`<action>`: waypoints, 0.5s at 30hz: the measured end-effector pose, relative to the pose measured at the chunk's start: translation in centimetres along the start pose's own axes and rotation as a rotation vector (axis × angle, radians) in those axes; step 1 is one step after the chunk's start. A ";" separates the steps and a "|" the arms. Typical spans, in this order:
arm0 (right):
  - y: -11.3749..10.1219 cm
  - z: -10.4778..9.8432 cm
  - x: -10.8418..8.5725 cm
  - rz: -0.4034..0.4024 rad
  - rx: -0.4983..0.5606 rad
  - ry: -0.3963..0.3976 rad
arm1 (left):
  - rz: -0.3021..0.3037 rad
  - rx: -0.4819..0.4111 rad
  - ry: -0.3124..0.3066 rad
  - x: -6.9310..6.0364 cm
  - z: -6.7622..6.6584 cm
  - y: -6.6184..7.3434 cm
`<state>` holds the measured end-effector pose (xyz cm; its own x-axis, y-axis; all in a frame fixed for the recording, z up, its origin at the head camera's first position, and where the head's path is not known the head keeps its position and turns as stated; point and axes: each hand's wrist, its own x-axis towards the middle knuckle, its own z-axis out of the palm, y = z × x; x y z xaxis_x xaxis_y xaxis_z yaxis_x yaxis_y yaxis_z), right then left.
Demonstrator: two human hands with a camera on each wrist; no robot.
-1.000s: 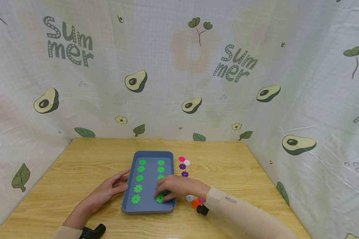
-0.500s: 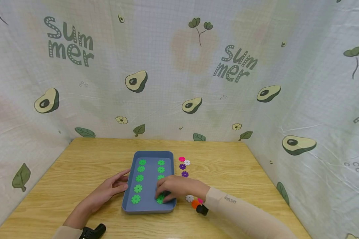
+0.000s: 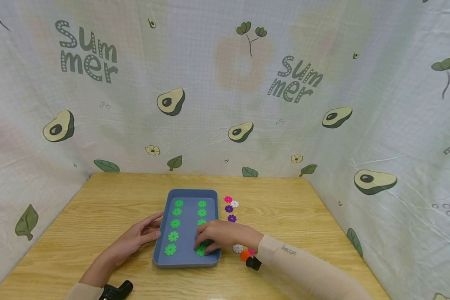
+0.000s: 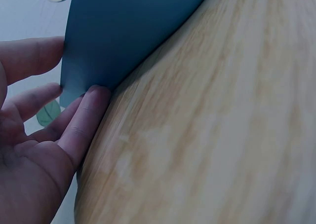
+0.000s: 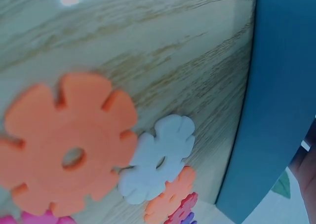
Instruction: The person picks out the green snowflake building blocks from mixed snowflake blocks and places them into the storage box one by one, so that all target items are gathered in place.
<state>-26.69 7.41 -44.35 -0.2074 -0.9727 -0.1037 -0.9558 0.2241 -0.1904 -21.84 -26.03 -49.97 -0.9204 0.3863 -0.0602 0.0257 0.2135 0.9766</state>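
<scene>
A blue-grey tray (image 3: pixel 187 263) lies on the table with green notched, flower-shaped plastic discs in two columns, among them a green disc (image 3: pixel 170 250) at the near left. My left hand (image 3: pixel 136 236) rests against the tray's left side, its fingertips touching the outer wall (image 4: pixel 128 21) in the left wrist view. Inside the tray at the near right, my right hand (image 3: pixel 217 234) pinches another green disc (image 3: pixel 200 251) between thumb and fingers, partly covering it. That hand is almost wholly out of the right wrist view, behind the tray wall (image 5: pixel 281 86).
Right of the tray lie loose discs: pink (image 3: pixel 228 199), white (image 3: pixel 234 204) and purple (image 3: pixel 231 218). Nearer, beside the right wrist, are a white disc (image 3: pixel 237 248) and an orange disc (image 5: pixel 74 145). A patterned cloth (image 3: pixel 210 137) hangs behind the wooden table (image 3: pixel 277 200).
</scene>
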 end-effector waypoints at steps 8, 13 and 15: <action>-0.2 -1.4 -2.6 0.029 0.027 0.123 | 0.001 -0.001 0.002 -0.1 0.0 0.0; 0.2 -2.4 -5.8 0.092 0.020 0.235 | -0.024 0.024 0.022 -0.5 -0.3 0.3; 0.3 -2.8 -7.3 0.135 0.000 0.277 | -0.042 0.050 0.027 -0.8 -0.5 0.6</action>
